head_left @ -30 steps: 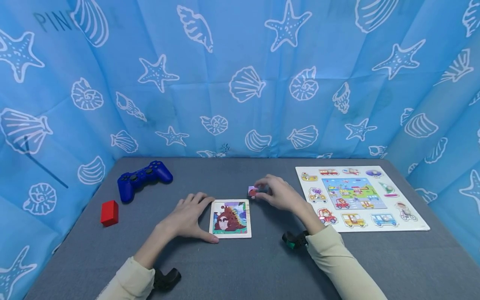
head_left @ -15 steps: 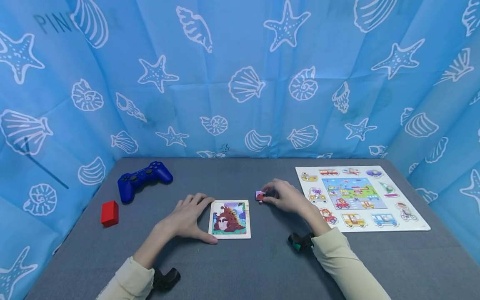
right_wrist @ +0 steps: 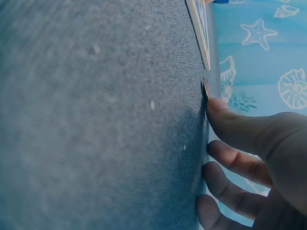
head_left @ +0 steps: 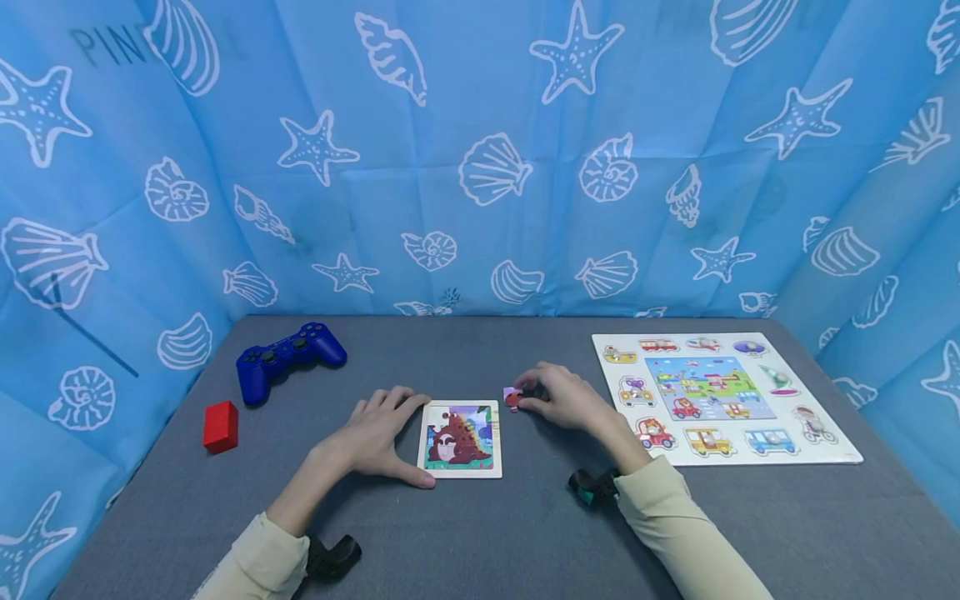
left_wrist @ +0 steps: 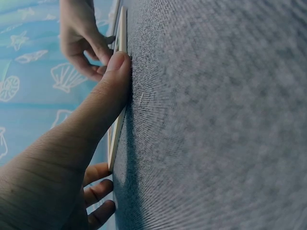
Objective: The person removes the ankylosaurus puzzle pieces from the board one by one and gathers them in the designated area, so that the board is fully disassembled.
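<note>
A small square jigsaw board (head_left: 497, 442) with a light wooden rim and a brown spiny animal picture lies flat on the table; a pale patch shows in the picture. My left hand (head_left: 372, 442) spans its left side, the index finger at the upper left corner and the thumb against the lower edge, holding it between them. Just right of the board's upper corner, my right hand (head_left: 562, 400) pinches a small purple and red puzzle piece (head_left: 512, 397) between thumb and fingers. In the right wrist view the piece (right_wrist: 207, 88) appears edge-on at the thumb tip, close to the table.
A blue game controller (head_left: 291, 358) and a red block (head_left: 221, 427) lie at the left. To the right is a large white peg puzzle board (head_left: 825, 446) with vehicle pictures. A blue sea-patterned curtain (head_left: 450, 192) stands behind the grey table (head_left: 480, 542).
My right hand first drew the puzzle piece right and toward me, away from the board, then shifted slightly back left, and the piece is turned a little. My left hand and the board stay put.
</note>
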The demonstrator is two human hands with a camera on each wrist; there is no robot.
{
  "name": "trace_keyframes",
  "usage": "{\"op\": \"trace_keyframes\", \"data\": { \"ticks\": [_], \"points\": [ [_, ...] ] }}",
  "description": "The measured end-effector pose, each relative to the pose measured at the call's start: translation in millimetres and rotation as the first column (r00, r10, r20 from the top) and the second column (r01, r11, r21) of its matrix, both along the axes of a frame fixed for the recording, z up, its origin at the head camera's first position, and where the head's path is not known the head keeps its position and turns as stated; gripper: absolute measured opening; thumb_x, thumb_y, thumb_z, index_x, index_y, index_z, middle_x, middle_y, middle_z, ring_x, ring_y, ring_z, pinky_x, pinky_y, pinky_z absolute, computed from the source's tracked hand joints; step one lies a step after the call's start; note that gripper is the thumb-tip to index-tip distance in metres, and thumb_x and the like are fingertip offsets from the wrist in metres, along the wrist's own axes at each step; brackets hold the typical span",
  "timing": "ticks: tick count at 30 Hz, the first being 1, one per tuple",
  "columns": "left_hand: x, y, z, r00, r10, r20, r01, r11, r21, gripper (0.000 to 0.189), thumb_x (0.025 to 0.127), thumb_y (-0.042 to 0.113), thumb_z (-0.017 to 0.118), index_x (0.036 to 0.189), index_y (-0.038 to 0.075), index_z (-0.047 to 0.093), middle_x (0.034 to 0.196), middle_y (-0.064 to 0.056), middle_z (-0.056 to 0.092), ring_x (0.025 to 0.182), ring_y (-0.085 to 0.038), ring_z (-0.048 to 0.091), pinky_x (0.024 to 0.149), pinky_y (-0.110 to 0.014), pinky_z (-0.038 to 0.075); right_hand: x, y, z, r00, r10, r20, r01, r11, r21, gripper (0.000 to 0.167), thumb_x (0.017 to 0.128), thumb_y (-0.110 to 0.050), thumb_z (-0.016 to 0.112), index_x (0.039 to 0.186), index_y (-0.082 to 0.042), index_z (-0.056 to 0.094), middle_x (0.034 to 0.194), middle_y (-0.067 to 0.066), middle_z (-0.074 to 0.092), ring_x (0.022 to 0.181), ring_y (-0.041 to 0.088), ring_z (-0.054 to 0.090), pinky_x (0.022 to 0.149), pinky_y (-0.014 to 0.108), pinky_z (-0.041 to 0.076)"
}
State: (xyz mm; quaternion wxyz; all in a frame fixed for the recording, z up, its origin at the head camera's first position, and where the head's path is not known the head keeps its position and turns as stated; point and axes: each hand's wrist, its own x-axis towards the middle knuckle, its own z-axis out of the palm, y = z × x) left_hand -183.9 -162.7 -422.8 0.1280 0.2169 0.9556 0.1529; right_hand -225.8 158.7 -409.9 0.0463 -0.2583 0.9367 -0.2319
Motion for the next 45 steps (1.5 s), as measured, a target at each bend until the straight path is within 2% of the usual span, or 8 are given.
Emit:
{"op": "trace_keyframes", "data": {
  "ticks": [15, 27, 36, 42, 45],
  "points": [
    [-0.4, -0.5, -0.5, 1.0, 0.003, 0.01, -0.003, 1.0, 0.009, 0.117, 0.063, 0.079, 0.081, 0.157, 0.022, 0.039, 0.156, -0.013, 0.04, 0.137, -0.039, 0.04, 0.105, -0.062, 0.035, -1.8, -1, 0.7, 0.998, -0.02, 0.061, 0.018, 0.999, 0.028, 0.031, 0.096, -0.021, 0.072, 0.124, -0.008, 0.072, 0.11, 0.011, 0.064, 0.091, 0.018, 0.058, 0.075, 0.037, 0.048],
    [-1.1, 0.9, -2.6, 1.0, 0.016, 0.003, -0.015, 1.0, -0.005, 0.118, 0.061, 0.081, 0.08, 0.156, 0.024, 0.039, 0.156, -0.011, 0.041, 0.138, -0.038, 0.04, 0.106, -0.061, 0.035, -1.0, -2, 0.7, 0.999, -0.018, 0.04, 0.016, 0.999, 0.031, 0.034, 0.095, -0.019, 0.073, 0.127, -0.008, 0.071, 0.11, 0.012, 0.065, 0.09, 0.018, 0.056, 0.072, 0.036, 0.046],
    [-0.7, 1.0, -1.6, 1.0, 0.021, 0.01, -0.021, 1.0, -0.005, 0.117, 0.062, 0.08, 0.08, 0.156, 0.023, 0.039, 0.156, -0.012, 0.04, 0.14, -0.04, 0.038, 0.107, -0.063, 0.034, 4.1, -4, 5.4, 1.0, -0.028, -0.011, 0.028, 1.0, 0.004, 0.031, 0.095, -0.02, 0.074, 0.125, -0.012, 0.072, 0.112, 0.011, 0.066, 0.097, 0.022, 0.061, 0.078, 0.046, 0.051],
    [0.1, 1.2, 0.3, 1.0, 0.02, -0.001, -0.02, 1.0, -0.01, 0.117, 0.063, 0.08, 0.08, 0.156, 0.022, 0.039, 0.156, -0.014, 0.04, 0.139, -0.041, 0.038, 0.107, -0.064, 0.034, 7.7, -8, 11.1, 0.999, -0.036, 0.008, 0.036, 0.999, -0.032, 0.035, 0.095, -0.024, 0.073, 0.128, -0.012, 0.07, 0.118, 0.013, 0.067, 0.109, 0.03, 0.064, 0.087, 0.053, 0.053],
    [0.9, 1.2, 0.7, 1.0, 0.018, -0.005, -0.018, 1.0, -0.007, 0.118, 0.063, 0.08, 0.08, 0.156, 0.02, 0.038, 0.156, -0.015, 0.039, 0.139, -0.042, 0.038, 0.106, -0.064, 0.034, 9.1, -10, 13.0, 0.999, -0.033, 0.017, 0.033, 0.998, -0.044, 0.036, 0.095, -0.023, 0.073, 0.129, -0.012, 0.07, 0.119, 0.013, 0.067, 0.11, 0.03, 0.064, 0.087, 0.053, 0.053]
  ]
}}
